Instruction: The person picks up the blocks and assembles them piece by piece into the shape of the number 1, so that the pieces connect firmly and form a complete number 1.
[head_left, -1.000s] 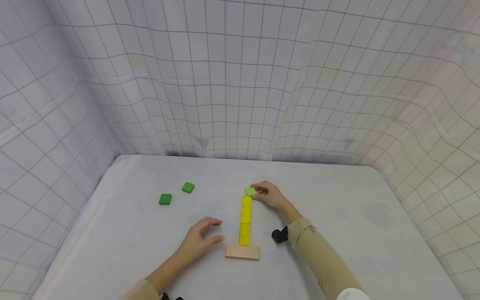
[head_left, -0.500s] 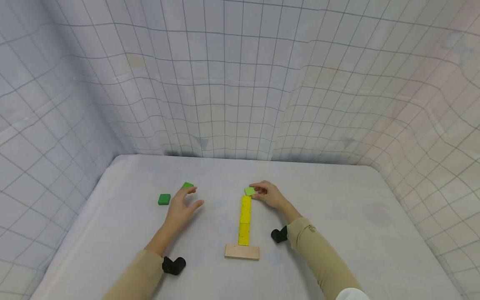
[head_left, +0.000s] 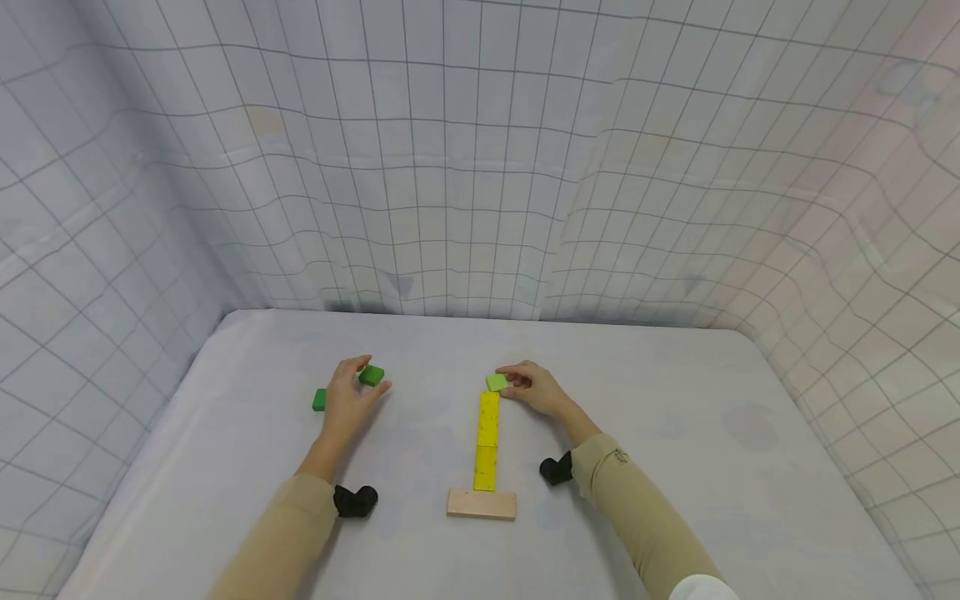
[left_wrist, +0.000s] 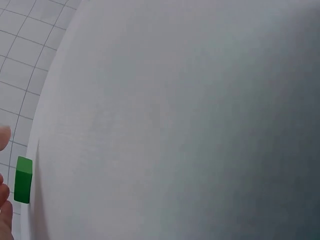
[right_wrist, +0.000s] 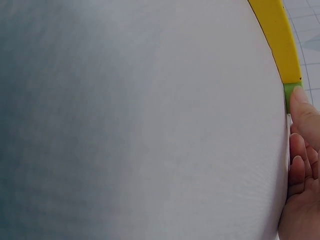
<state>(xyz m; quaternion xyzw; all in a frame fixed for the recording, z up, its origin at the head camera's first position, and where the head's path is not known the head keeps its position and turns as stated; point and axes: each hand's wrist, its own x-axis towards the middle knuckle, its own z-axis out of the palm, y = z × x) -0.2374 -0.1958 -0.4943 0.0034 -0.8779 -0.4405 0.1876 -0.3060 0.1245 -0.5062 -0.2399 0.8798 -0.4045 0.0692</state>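
My left hand (head_left: 348, 404) reaches around a green square block (head_left: 371, 376) at the left of the table, thumb and fingers spread. In the left wrist view the thumb stands apart from that green block (left_wrist: 23, 180). A darker green block (head_left: 319, 400) lies just left of this hand and is partly hidden by it. My right hand (head_left: 536, 389) pinches a light green block (head_left: 496, 382) at the far end of a row of yellow blocks (head_left: 486, 442). The right wrist view has the thumb on the light green block (right_wrist: 291, 97), against the yellow piece (right_wrist: 280, 40).
A plain wooden block (head_left: 482, 504) lies crosswise at the near end of the yellow row. The white-covered table (head_left: 660, 400) is walled by hanging checked cloth (head_left: 480, 167). Black wrist mounts (head_left: 356, 502) stick out inward from both sleeves.
My left hand has moved away from beside the yellow row, forward and left, to the green block. The right hand has stayed at the light green block.
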